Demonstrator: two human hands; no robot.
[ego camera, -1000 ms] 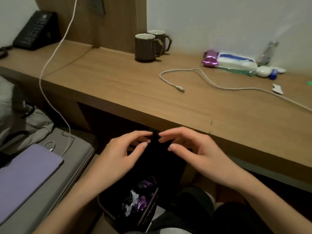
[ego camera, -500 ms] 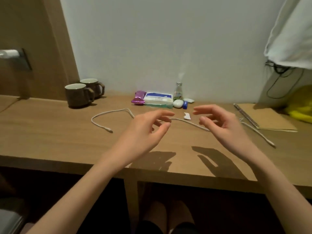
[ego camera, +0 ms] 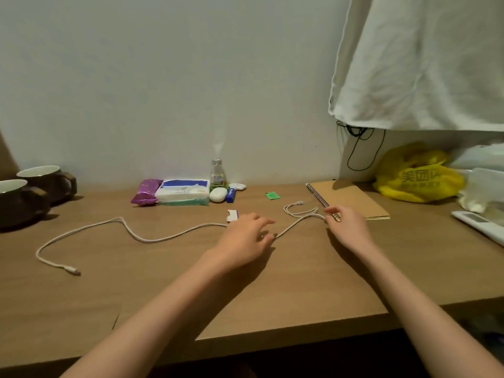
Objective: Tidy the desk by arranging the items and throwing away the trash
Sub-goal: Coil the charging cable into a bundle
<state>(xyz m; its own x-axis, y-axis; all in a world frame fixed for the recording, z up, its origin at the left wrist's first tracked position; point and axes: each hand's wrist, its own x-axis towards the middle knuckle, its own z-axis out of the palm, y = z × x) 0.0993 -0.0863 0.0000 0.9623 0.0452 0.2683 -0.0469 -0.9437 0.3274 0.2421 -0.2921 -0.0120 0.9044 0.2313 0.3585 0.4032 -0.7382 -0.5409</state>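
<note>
Desk (ego camera: 169, 301) of wood nearest us, with both hands out over its middle. We log the left hand (ego camera: 245, 237) lying on the white cable (ego camera: 152, 239), fingers loosely curled downward. The cable goes in under the palm and comes out at the fingertips; the grip is hidden, so we cannot tell whether it is pinched. Right hand (ego camera: 346, 227): fingertips drawn narrow, pinching the cable just beside the notebook (ego camera: 354, 199) corner. The cable's plug end lies free at near left. Just beyond the left hand we see a white paper scrap (ego camera: 231, 215), and farther back a green scrap (ego camera: 272, 195). Along the wall: purple wrapper (ego camera: 146, 193), tissue pack (ego camera: 182, 192), small bottle (ego camera: 217, 175), two mugs (ego camera: 43, 181) far left, yellow bag (ego camera: 417, 178) far right.
</note>
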